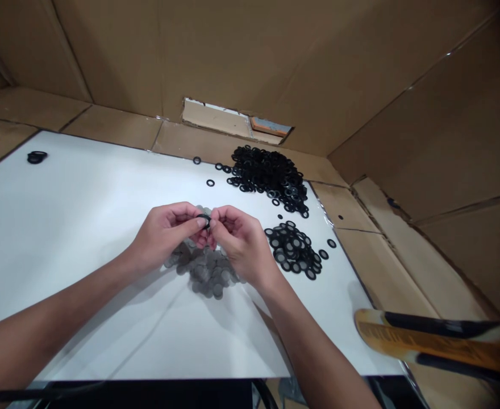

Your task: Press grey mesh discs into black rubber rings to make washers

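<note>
My left hand [167, 233] and my right hand [239, 241] meet above the middle of a white sheet [83, 227]. Both pinch one small black ring [204, 218] between their fingertips. Directly under the hands lies a heap of grey round discs [205, 270]. To the right of my right hand sits a small pile of black rings with grey centres [293, 250]. A larger pile of plain black rings [269, 173] lies farther back.
Cardboard walls [275, 68] enclose the work surface on the back and right. A few loose rings [210, 183] lie near the big pile, and a black ring cluster [37, 157] sits at the far left. A yellow and black object [437, 338] lies blurred at the lower right.
</note>
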The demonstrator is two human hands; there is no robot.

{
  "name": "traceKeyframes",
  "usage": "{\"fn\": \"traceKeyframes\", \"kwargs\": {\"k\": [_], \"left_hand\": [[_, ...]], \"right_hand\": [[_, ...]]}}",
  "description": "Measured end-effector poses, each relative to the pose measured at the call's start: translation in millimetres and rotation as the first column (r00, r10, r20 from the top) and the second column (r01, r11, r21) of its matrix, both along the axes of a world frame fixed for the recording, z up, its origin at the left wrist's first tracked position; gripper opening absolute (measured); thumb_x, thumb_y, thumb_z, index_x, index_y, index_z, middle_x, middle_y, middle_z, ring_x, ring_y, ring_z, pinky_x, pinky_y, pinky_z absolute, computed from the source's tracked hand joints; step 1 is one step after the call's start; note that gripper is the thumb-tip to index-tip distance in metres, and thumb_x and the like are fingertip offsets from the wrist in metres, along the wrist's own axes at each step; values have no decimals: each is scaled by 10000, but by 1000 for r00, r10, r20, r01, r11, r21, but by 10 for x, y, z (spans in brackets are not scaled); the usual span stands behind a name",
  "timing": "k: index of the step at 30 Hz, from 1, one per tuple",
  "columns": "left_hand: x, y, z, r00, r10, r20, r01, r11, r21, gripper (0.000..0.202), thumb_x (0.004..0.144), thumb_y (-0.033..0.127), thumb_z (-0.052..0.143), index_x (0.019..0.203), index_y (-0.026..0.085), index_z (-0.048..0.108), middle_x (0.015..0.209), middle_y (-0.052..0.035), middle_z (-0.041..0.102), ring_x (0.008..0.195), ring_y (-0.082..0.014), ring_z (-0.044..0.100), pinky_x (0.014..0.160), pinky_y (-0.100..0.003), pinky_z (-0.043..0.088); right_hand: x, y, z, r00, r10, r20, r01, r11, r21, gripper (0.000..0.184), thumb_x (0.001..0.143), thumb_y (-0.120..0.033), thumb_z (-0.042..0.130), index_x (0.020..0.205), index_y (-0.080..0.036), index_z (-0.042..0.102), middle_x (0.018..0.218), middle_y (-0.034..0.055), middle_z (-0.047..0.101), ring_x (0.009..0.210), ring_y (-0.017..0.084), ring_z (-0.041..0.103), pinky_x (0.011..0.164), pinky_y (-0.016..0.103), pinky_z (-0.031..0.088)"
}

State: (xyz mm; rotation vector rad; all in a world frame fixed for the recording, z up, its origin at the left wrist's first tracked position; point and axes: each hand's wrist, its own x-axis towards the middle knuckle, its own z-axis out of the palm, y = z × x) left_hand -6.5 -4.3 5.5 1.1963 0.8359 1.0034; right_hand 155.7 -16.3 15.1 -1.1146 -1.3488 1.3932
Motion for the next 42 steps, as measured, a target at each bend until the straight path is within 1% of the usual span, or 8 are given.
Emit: {"fn": "traceKeyframes", "kwargs": {"k": [11, 16, 21, 27, 32, 35, 38, 42], "left_hand": [[12, -9, 2, 994, 108, -25, -107, 994, 5, 119, 883, 266, 689, 843, 154, 697, 692, 8, 697, 625, -112, 649, 633, -219, 547], [-3, -1, -18, 995, 96, -33, -96, 995, -1, 120, 877, 274, 698, 850, 158, 693, 693, 7, 698, 627, -117, 652, 629, -223, 544], [-9, 23, -29, 999, 40, -35, -41, 999, -22, 125, 866, 252, 703, 798, 147, 698, 677, 0, 690, 628, -117, 649, 633, -220, 538], [10, 6, -27, 995, 103, -8, -103, 994, -39, 97, 851, 233, 710, 803, 149, 697, 667, -1, 684, 612, -125, 641, 620, -233, 539], [3, -22, -33, 997, 77, 14, -76, 996, -49, 143, 889, 297, 680, 855, 160, 704, 699, -2, 688, 635, -130, 645, 627, -240, 537], [5, -27, -12, 996, 79, -30, -80, 996, -30, 164, 880, 321, 690, 849, 160, 698, 701, -3, 686, 642, -135, 644, 644, -251, 539], [9, -18, 10, 991, 102, -92, -103, 995, -10, 177, 860, 333, 706, 839, 157, 694, 691, -6, 685, 642, -146, 647, 648, -263, 538], [-7, 1, 4, 989, 111, -102, -115, 993, -38, 191, 823, 339, 744, 842, 159, 682, 696, 3, 681, 614, -139, 644, 628, -259, 532]], "right_hand": [[-31, 10, -15, 999, -52, -14, 52, 996, 72, 117, 875, -265, 646, 823, -168, 605, 663, -26, 630, 604, 98, 589, 607, 223, 478], [-27, 19, -7, 998, -58, 23, 57, 997, 47, 105, 870, -244, 630, 802, -172, 595, 639, -38, 614, 583, 90, 559, 588, 216, 462], [-2, 18, -7, 999, 18, 49, -18, 1000, 13, 112, 871, -244, 603, 788, -172, 580, 640, -32, 620, 584, 97, 550, 590, 230, 457], [-28, 12, 10, 998, -18, 53, 16, 999, 32, 130, 864, -248, 615, 770, -164, 583, 639, -24, 614, 578, 100, 541, 584, 238, 448], [-30, 3, 26, 1000, -13, 23, 12, 999, 48, 157, 879, -285, 634, 788, -164, 595, 646, -15, 623, 598, 113, 559, 606, 247, 464], [-14, 7, 30, 999, -24, 21, 23, 999, 39, 149, 871, -300, 651, 809, -173, 601, 635, -27, 610, 600, 114, 562, 617, 248, 463], [10, 19, 40, 997, -35, 74, 34, 999, 7, 153, 857, -313, 658, 813, -177, 604, 622, -32, 592, 586, 115, 544, 595, 250, 437], [38, 33, 49, 995, -11, 101, 13, 1000, -17, 144, 841, -303, 659, 822, -169, 609, 626, -27, 584, 587, 117, 532, 584, 251, 417]]}}
